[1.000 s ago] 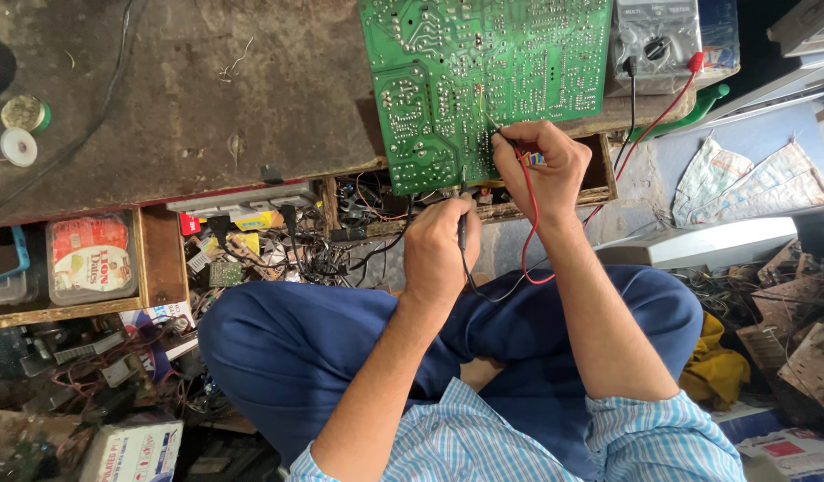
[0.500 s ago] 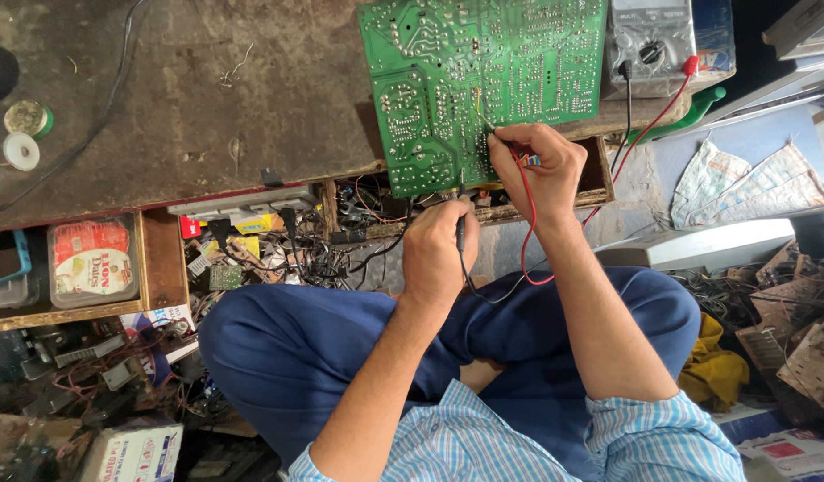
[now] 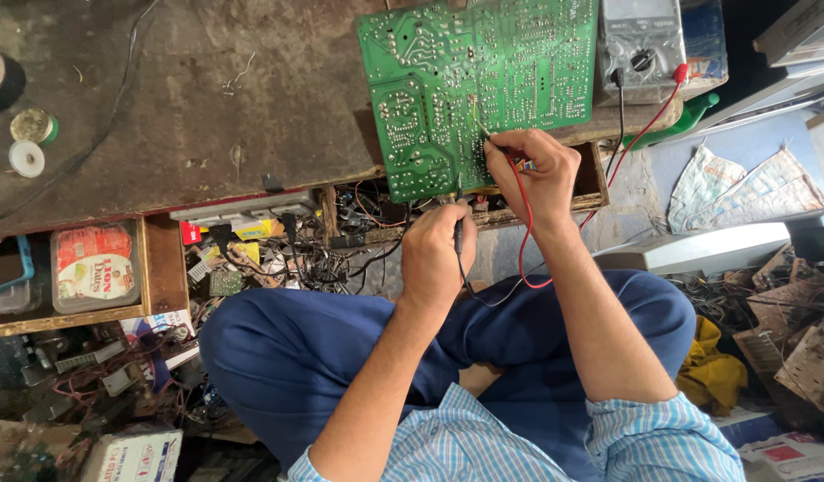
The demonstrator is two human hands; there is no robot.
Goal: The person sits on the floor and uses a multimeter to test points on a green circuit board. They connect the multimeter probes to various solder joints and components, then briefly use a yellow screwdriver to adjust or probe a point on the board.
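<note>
Right hand (image 3: 535,174) pinches the red probe (image 3: 499,147), tip on the green board (image 3: 483,80) at upper centre. Left hand (image 3: 437,254) grips the black probe (image 3: 457,234) just below the board's lower edge.

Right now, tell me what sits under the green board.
The green board lies on the dark worktable, its near edge overhanging a drawer of tangled wires. Whatever lies beneath the board itself is covered.

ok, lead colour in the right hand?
Red: the red lead runs from the right hand up to the grey multimeter. Head view shows it.
</note>
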